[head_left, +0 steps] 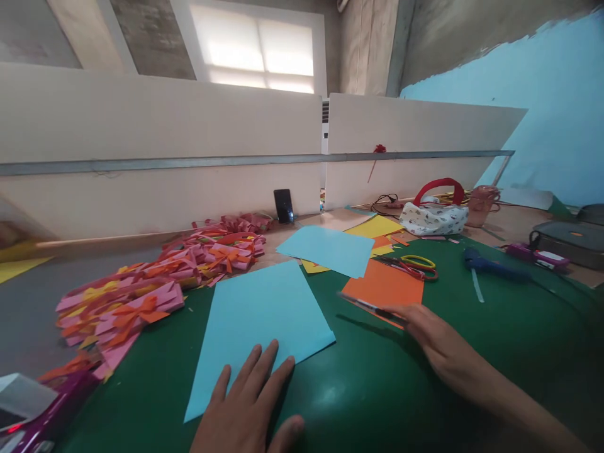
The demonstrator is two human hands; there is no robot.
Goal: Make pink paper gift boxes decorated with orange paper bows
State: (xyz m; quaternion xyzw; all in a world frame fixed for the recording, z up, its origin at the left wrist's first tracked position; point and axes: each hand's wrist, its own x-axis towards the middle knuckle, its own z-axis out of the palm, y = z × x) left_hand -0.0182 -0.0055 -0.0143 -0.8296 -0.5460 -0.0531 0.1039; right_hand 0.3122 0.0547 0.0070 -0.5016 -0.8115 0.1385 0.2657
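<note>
My left hand (250,396) lies with fingers spread on the near edge of a light-blue paper sheet (259,321), which rests on the green table surface. My right hand (425,336) pinches a slim dark pen (368,305), raised a little over the table, with its thin end pointing left. The pen is slightly blurred. Below and behind it lies an orange paper sheet (387,286). A second light-blue sheet (330,245) is farther back, partly over yellow paper (314,267). Scissors with red and yellow handles (415,267) rest on the orange sheet's far edge.
Folded pink, orange and yellow paper pieces (189,264) are heaped on the left. A phone (284,206) leans on the white board. A blue glue gun (495,265), a white cloth basket (434,219) and a pinkish cup (481,206) are at right. A purple object (66,409) sits front left.
</note>
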